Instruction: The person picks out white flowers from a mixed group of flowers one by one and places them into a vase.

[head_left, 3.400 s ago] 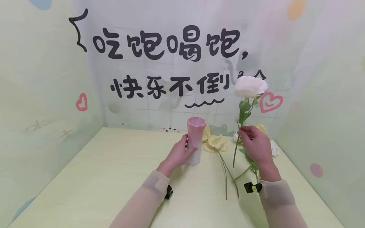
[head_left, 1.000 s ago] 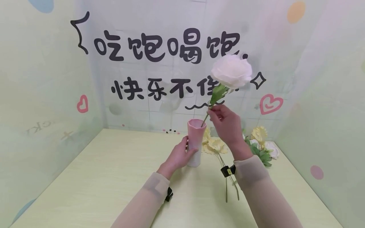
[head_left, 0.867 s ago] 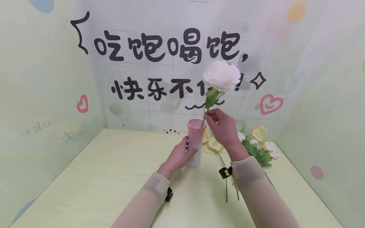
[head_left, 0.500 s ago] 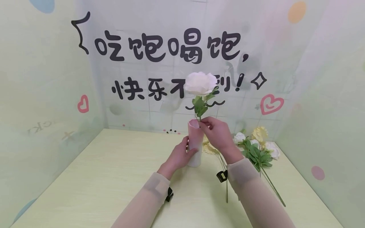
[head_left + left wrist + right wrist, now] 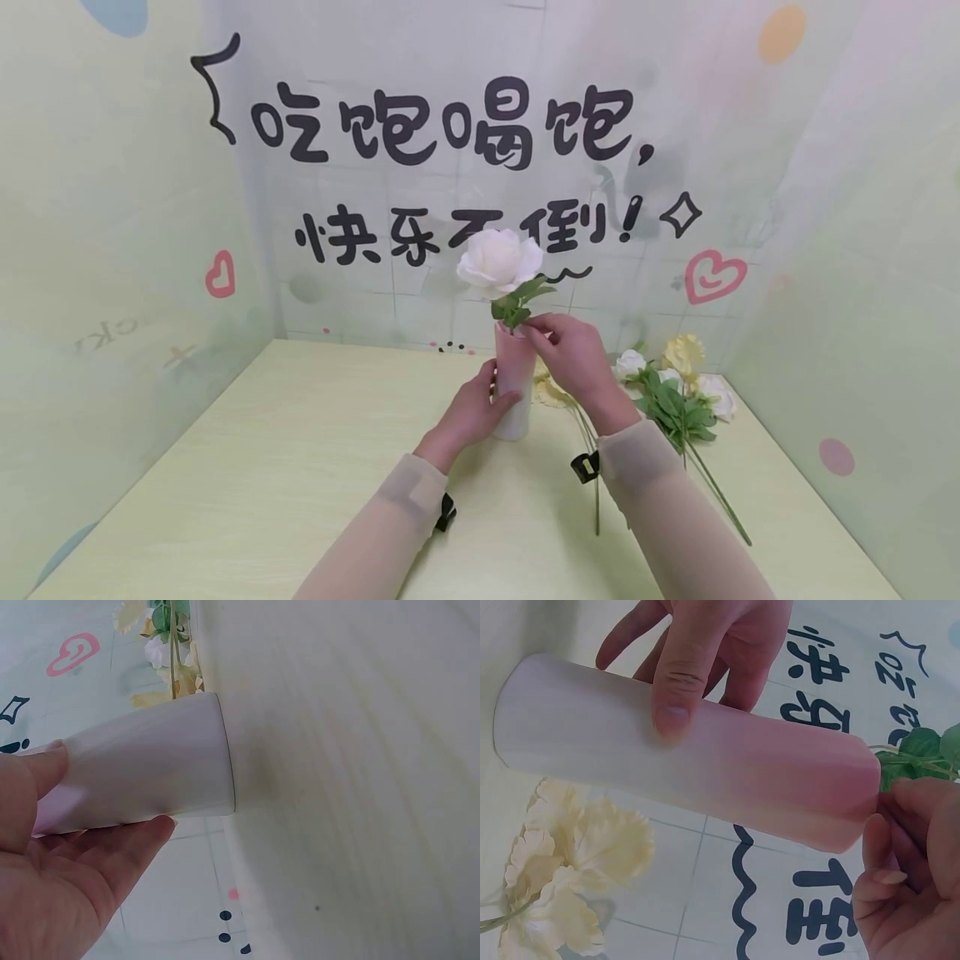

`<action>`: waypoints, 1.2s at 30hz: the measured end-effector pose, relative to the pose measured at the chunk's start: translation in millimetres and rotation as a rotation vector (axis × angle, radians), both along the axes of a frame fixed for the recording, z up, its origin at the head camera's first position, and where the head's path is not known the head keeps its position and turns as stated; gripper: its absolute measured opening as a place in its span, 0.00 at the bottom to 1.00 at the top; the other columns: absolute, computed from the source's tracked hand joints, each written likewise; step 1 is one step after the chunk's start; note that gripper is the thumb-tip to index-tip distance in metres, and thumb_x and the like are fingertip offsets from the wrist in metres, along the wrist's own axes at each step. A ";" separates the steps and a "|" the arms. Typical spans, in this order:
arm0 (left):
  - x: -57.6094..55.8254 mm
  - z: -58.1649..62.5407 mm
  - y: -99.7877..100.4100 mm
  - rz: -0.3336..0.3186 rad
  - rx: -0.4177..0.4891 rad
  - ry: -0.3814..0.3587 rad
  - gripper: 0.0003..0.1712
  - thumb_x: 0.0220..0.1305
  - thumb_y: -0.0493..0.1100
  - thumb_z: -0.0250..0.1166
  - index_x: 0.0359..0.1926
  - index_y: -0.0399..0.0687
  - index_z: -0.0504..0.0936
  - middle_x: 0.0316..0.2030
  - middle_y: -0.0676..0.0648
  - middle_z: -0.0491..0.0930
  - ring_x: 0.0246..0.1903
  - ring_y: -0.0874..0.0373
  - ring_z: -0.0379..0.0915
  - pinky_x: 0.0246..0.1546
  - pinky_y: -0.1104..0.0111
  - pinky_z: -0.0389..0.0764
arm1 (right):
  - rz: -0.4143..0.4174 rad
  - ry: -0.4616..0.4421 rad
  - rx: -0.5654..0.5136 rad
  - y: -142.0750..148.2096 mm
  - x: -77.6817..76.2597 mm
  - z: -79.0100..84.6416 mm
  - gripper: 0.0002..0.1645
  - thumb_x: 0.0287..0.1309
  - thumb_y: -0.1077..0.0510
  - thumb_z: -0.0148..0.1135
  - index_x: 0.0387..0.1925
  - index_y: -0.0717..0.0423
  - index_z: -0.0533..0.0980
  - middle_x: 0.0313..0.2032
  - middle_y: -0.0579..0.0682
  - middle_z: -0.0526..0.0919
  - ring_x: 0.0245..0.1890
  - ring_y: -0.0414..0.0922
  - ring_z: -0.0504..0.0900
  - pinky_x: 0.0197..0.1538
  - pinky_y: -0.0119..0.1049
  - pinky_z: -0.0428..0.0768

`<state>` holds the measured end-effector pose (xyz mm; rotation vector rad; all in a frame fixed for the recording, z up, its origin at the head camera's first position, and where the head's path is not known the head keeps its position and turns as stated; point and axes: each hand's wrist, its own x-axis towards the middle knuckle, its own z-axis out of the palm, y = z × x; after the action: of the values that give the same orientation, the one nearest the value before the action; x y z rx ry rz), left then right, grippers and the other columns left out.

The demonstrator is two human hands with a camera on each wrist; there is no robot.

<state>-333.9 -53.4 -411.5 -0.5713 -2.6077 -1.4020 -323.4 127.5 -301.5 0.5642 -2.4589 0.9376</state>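
A pink-to-white faceted vase (image 5: 514,375) stands upright on the table. My left hand (image 5: 472,408) grips it round the middle, thumb on the near side, as the left wrist view shows of the vase's white lower part (image 5: 165,761). A white rose (image 5: 499,260) leans left over the mouth with its stem inside; its green leaves (image 5: 517,308) sit just above the rim. My right hand (image 5: 573,350) pinches the stem at the rim's right side, fingers curled. In the right wrist view those fingertips are right at the pink rim (image 5: 862,791), beside the leaves.
Pale yellow flowers (image 5: 551,392) lie behind and right of the vase, their stems pointing toward me. Farther right is a bunch of white and yellow flowers with green leaves (image 5: 675,408). Printed walls (image 5: 337,308) enclose the table at the back and both sides.
My right hand has carried the white rose from the right over to the vase and lowered its stem inside. The bloom has sunk and tipped left. My left hand has kept its grip.
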 end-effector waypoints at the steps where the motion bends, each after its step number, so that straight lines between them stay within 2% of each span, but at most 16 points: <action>1: -0.1 0.0 0.2 -0.001 -0.001 0.000 0.39 0.84 0.50 0.62 0.82 0.33 0.60 0.75 0.29 0.74 0.72 0.34 0.77 0.72 0.43 0.81 | 0.001 0.006 -0.006 0.9 -0.5 -0.8 0.15 0.78 0.52 0.66 0.54 0.55 0.90 0.51 0.54 0.94 0.41 0.51 0.90 0.47 0.50 0.90; 8: 0.0 -0.4 1.0 -0.002 0.008 -0.005 0.40 0.83 0.50 0.63 0.82 0.33 0.60 0.76 0.30 0.73 0.72 0.34 0.77 0.73 0.43 0.80 | -0.003 0.053 -0.042 12.4 0.4 -3.6 0.14 0.78 0.52 0.67 0.54 0.54 0.90 0.50 0.53 0.94 0.36 0.49 0.88 0.38 0.39 0.85; 14: 0.0 -2.4 1.7 -0.009 0.003 -0.008 0.40 0.84 0.50 0.63 0.83 0.33 0.59 0.76 0.30 0.73 0.73 0.34 0.76 0.73 0.43 0.80 | -0.033 0.081 -0.049 28.0 3.3 -10.5 0.13 0.77 0.53 0.68 0.51 0.55 0.91 0.46 0.54 0.94 0.34 0.47 0.87 0.36 0.38 0.82; 18: 1.4 -2.6 2.2 0.001 0.002 -0.012 0.40 0.83 0.50 0.63 0.82 0.33 0.60 0.76 0.30 0.73 0.73 0.34 0.76 0.73 0.43 0.80 | -0.062 0.046 -0.057 39.6 5.3 -20.7 0.14 0.77 0.52 0.68 0.51 0.55 0.91 0.45 0.55 0.94 0.34 0.46 0.86 0.38 0.38 0.82; 25: 2.6 -4.0 2.6 0.009 -0.008 -0.009 0.40 0.83 0.49 0.63 0.82 0.32 0.59 0.76 0.30 0.73 0.73 0.33 0.76 0.73 0.42 0.80 | -0.102 -0.057 -0.058 57.0 10.3 -48.9 0.14 0.78 0.51 0.67 0.53 0.53 0.90 0.46 0.53 0.93 0.37 0.45 0.85 0.40 0.39 0.83; 30: 2.5 -4.1 2.6 0.010 -0.005 0.001 0.40 0.83 0.49 0.63 0.82 0.32 0.59 0.76 0.30 0.73 0.73 0.33 0.76 0.73 0.43 0.81 | -0.101 -0.067 -0.041 62.8 12.1 -64.7 0.13 0.77 0.50 0.68 0.51 0.52 0.91 0.44 0.51 0.94 0.35 0.44 0.83 0.39 0.39 0.81; 36: 2.0 -1.9 0.8 0.009 -0.007 0.010 0.40 0.83 0.50 0.63 0.82 0.31 0.60 0.75 0.29 0.74 0.72 0.33 0.77 0.73 0.43 0.81 | -0.098 -0.063 -0.013 66.3 13.2 -73.7 0.11 0.77 0.52 0.68 0.48 0.52 0.91 0.42 0.50 0.94 0.32 0.41 0.82 0.37 0.39 0.82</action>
<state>-331.9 -52.6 -413.4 -0.5652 -2.6049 -1.3839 -310.2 193.8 -375.2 0.4115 -2.5094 0.9444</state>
